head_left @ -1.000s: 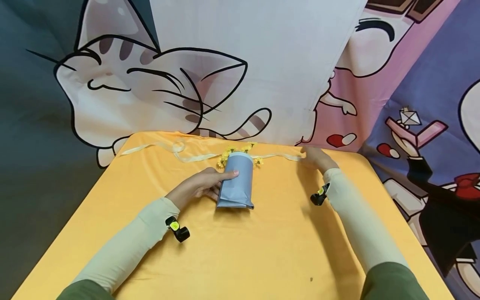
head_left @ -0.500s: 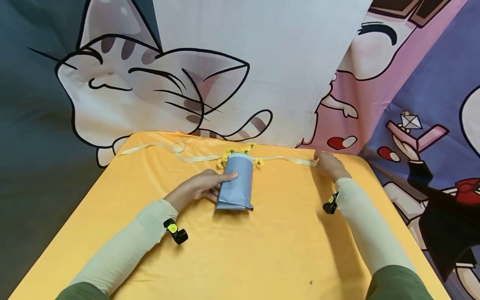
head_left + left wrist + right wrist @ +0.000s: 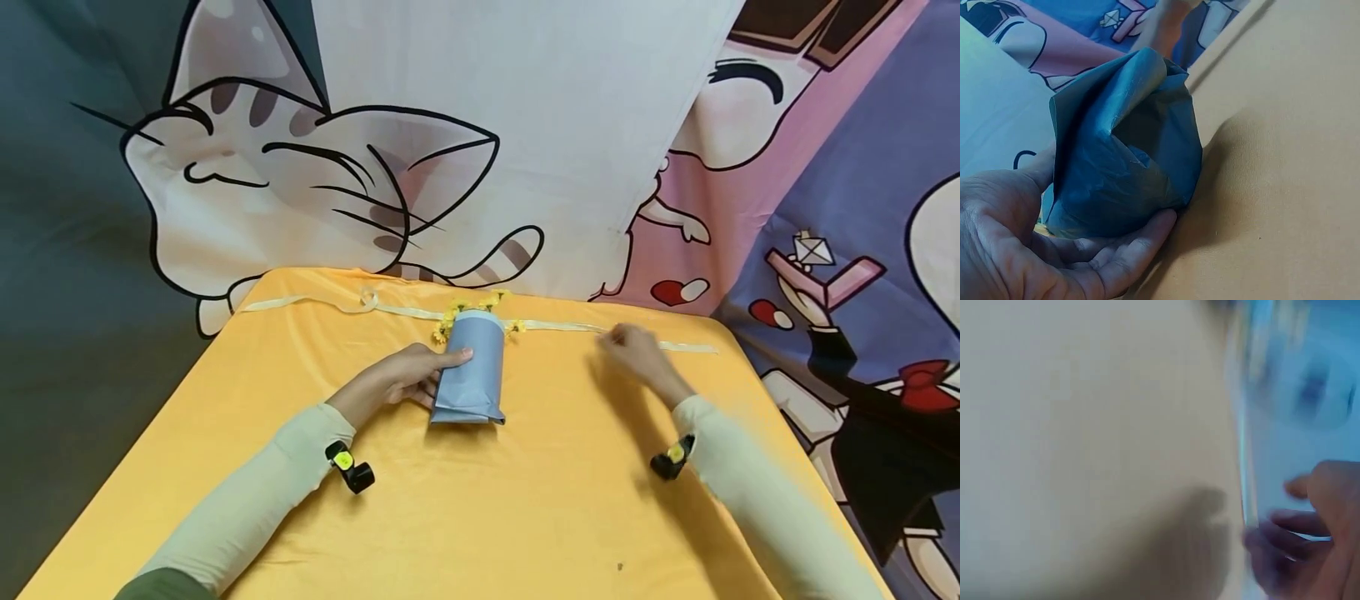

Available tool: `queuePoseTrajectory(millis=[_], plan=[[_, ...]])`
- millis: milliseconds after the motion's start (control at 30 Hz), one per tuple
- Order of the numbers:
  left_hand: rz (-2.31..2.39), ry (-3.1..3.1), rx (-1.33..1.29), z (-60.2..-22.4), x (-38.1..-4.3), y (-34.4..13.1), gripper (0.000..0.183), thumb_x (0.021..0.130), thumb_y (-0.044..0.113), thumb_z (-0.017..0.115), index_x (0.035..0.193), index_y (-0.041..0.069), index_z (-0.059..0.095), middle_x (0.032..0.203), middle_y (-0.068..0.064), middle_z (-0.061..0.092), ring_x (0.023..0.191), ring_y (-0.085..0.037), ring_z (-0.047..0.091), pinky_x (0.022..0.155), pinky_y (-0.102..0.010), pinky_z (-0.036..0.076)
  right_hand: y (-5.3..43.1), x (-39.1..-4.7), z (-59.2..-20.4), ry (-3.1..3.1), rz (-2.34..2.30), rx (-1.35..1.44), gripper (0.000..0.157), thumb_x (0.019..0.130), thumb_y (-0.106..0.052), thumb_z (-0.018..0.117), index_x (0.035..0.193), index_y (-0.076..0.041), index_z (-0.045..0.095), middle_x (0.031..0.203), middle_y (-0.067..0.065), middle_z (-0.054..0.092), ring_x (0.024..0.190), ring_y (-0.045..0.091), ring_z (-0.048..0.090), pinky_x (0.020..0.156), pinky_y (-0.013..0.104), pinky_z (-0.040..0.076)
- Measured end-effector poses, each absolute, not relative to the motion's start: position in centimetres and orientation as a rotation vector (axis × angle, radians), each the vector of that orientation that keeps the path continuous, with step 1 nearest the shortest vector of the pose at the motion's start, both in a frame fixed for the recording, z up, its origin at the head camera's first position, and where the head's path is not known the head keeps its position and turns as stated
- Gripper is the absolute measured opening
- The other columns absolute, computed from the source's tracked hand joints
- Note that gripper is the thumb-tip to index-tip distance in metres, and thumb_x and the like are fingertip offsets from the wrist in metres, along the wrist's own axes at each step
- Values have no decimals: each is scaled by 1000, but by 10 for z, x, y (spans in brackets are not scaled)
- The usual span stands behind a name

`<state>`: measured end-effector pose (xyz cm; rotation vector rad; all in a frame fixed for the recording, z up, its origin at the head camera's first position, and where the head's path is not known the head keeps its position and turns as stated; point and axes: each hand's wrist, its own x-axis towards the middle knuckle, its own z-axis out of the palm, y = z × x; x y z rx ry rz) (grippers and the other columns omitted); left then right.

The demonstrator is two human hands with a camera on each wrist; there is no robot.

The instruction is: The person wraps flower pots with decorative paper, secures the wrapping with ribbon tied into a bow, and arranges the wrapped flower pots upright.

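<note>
My left hand grips a small bouquet wrapped in blue paper, thumb on top and fingers beneath. Yellow flowers peek out at the bouquet's far end. The left wrist view looks at the folded bottom of the wrap, with fingers curled under it. A pale ribbon runs across the cloth behind and under the bouquet. My right hand is just above the ribbon's right part, blurred. In the right wrist view its thumb and fingers stand apart, loosely bent, with nothing seen between them.
A yellow cloth covers the table. The ribbon's curled part lies at the back left, and its right end lies flat near the back right corner. Printed cartoon curtains hang behind the table.
My right hand drew the ribbon's end out to the right, then let go and moved back left. The ribbon now lies straighter. My left hand keeps holding the bouquet almost still.
</note>
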<state>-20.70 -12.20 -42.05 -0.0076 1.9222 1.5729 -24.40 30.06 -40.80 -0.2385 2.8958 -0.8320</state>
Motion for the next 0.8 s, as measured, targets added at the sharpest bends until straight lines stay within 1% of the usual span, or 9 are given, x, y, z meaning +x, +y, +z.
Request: queuePoseTrajectory(millis=[67, 100, 167, 200, 300, 433, 600, 667, 800], plan=[[1574, 1923, -3, -420, -205, -122, 72, 106, 61, 73, 132, -7, 72, 95, -10, 81, 76, -17, 79, 72, -32, 68, 255, -218, -409, 2632, -1113, -266, 61, 116, -51, 60, 128, 7, 73, 111, 25, 81, 91, 32, 81, 79, 45, 68], [1578, 1919, -2, -420, -204, -123, 73, 107, 61, 73, 133, -7, 72, 96, -11, 82, 77, -17, 80, 73, -33, 69, 234, -207, -409, 2495, -1203, -259, 67, 115, -58, 59, 129, 6, 73, 110, 22, 81, 90, 28, 81, 77, 42, 69], [1588, 1911, -4, -419, -203, -123, 74, 108, 61, 72, 135, -8, 71, 97, -12, 82, 78, -18, 81, 74, -34, 70, 200, -188, -410, 2282, -1292, -251, 76, 113, -67, 57, 132, 6, 71, 112, 20, 81, 90, 25, 82, 77, 41, 70], [1592, 1907, -5, -419, -202, -122, 74, 108, 60, 71, 135, -9, 70, 98, -12, 82, 78, -18, 82, 75, -35, 70, 188, -182, -412, 2230, -1303, -264, 77, 112, -68, 57, 132, 5, 71, 112, 19, 80, 90, 25, 82, 77, 41, 70], [1597, 1899, -2, -420, -202, -120, 75, 109, 60, 70, 134, -10, 70, 98, -13, 82, 79, -19, 83, 78, -37, 71, 166, -175, -418, 2165, -1307, -294, 73, 109, -70, 62, 125, 2, 71, 105, 15, 78, 85, 23, 80, 74, 41, 70], [1614, 1878, 12, -426, -204, -120, 74, 111, 59, 66, 136, -11, 69, 100, -14, 82, 84, -20, 83, 81, -38, 71, 156, -177, -421, 2158, -1309, -310, 63, 109, -66, 66, 112, -3, 68, 93, 13, 76, 77, 23, 78, 71, 40, 70], [1609, 1871, 20, -429, -205, -122, 71, 115, 56, 60, 137, -11, 67, 98, -11, 79, 85, -20, 80, 79, -36, 71, 156, -180, -422, 2105, -1340, -302, 55, 110, -60, 66, 111, -5, 64, 90, 10, 72, 78, 23, 79, 71, 39, 70], [1604, 1878, 14, -428, -205, -123, 67, 114, 55, 63, 135, -9, 69, 96, -9, 79, 84, -19, 79, 79, -35, 70, 156, -180, -422, 2088, -1346, -300, 55, 110, -60, 67, 110, -5, 64, 89, 8, 70, 78, 22, 78, 72, 39, 70], [1624, 1878, -13, -426, -204, -122, 62, 107, 50, 78, 132, -6, 74, 98, -10, 82, 86, -19, 82, 83, -38, 71, 157, -183, -419, 2072, -1323, -328, 56, 109, -61, 67, 109, -6, 64, 91, 7, 71, 80, 21, 78, 73, 38, 69]])
